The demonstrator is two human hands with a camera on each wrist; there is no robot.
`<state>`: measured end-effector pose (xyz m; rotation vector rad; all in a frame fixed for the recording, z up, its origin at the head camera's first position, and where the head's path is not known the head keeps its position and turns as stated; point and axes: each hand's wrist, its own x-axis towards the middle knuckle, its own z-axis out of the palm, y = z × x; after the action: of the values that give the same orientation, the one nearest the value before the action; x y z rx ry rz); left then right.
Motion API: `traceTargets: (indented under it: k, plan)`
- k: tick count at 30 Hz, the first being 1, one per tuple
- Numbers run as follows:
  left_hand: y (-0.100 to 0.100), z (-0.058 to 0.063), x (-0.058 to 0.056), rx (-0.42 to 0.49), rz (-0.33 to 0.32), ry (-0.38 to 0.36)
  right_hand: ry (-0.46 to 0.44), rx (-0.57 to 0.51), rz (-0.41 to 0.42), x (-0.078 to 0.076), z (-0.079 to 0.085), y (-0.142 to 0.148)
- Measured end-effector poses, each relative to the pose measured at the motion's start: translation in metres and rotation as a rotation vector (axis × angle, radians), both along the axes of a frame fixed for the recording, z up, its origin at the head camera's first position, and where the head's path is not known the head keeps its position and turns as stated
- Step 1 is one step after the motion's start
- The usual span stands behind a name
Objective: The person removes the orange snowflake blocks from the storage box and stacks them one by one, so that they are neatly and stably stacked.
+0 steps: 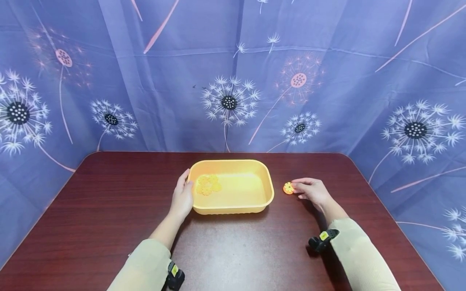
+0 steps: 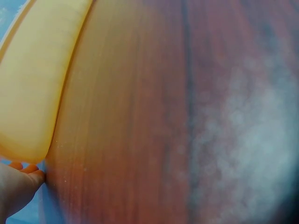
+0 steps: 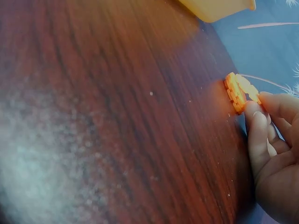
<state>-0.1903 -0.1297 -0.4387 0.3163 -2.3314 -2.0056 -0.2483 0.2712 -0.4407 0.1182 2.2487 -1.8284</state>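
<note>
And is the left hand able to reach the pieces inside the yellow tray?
Probably yes: the left hand holds the yellow tray at the end nearest the pieces, and its top is open.

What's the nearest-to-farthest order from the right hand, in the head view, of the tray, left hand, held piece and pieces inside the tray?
1. Held piece, in the right hand.
2. Tray, left of that; its right end is nearest.
3. Pieces, inside the tray's left part.
4. Left hand, at the tray's left end.
</note>
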Motion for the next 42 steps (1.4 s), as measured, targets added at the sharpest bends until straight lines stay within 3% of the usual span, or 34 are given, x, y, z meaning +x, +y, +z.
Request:
traceTargets:
  k: [10, 23, 30, 42]
  plan:
    - [-0.0003, -0.0003, 0.0008, 0.013, 0.002, 0.004, 0.04, 0.131, -0.004, -0.0018, -0.0051, 0.0014]
    - [0.0, 0.0009, -0.0014, 0.017, -0.01, 0.005, 0.046, 0.196, -0.006, -0.0032, -0.0054, 0.0033]
    - [-0.0001, 0.0016, -0.0031, 0.011, -0.007, -0.001, 0.044, 0.147, -0.025, -0.0038, -0.0042, 0.0027]
    - [0.0001, -0.0004, -0.0007, 0.005, 0.002, -0.006, -0.025, -0.061, -0.045, -0.0032, 0.0027, 0.0061]
